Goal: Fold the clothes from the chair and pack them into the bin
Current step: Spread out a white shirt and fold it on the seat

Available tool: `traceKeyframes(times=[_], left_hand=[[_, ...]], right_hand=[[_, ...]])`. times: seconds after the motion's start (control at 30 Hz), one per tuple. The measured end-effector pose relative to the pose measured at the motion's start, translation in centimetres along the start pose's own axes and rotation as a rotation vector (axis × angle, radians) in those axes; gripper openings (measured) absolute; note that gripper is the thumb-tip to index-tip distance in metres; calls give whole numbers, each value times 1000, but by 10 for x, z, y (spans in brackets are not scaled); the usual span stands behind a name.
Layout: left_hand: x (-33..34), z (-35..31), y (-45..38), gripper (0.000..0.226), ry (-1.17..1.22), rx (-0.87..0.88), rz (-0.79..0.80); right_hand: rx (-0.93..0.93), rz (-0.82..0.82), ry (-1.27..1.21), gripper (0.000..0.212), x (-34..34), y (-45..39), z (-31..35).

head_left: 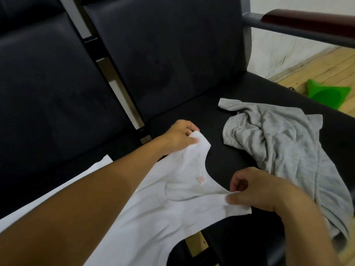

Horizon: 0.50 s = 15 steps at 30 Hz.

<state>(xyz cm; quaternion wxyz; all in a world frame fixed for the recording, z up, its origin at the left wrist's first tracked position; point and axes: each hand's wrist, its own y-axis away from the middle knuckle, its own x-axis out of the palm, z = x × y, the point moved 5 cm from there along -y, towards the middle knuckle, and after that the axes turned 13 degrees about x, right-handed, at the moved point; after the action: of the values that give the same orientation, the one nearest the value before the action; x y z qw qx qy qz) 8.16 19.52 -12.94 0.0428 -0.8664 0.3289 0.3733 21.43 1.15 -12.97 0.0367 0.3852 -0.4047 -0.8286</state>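
Both hands (217, 167) at white top's (163, 212) shoulders

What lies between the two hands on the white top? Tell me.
In the head view, the white top's scooped neckline, with bare black seat showing through it, between left hand and right hand.

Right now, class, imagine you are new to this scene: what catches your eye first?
First, the white sleeveless top spread on the black seat, the left hand and right hand each pinching a shoulder strap. Next, the crumpled grey garment to its right, and a green object on the wooden floor beyond.
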Motion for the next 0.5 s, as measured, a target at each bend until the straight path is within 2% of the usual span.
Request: traceKeyframes(times=[0.1, 0.17, 0.23, 0.37, 0.43, 0.5], left_hand=[[-11, -7, -4, 21, 49, 102, -164], [-18, -14, -5, 18, 2, 179, -173], [-27, -23, -4, 14, -142, 261, -105], [-59, -40, 19, 10, -448, 390, 157], [-83, -40, 42, 10, -557, 396, 254], [-107, -32, 71, 16, -675, 395, 298]], right_hand=[[14, -231, -102, 18, -11, -8, -7], [39, -389, -260, 19, -21, -10, -13], [24, -418, -362, 12, -24, -12, -14], [-139, -232, -560, 9, -26, 2, 5], [-322, 12, -677, 6, -22, 26, 33], [-492, 265, -702, 15, -13, 54, 65]])
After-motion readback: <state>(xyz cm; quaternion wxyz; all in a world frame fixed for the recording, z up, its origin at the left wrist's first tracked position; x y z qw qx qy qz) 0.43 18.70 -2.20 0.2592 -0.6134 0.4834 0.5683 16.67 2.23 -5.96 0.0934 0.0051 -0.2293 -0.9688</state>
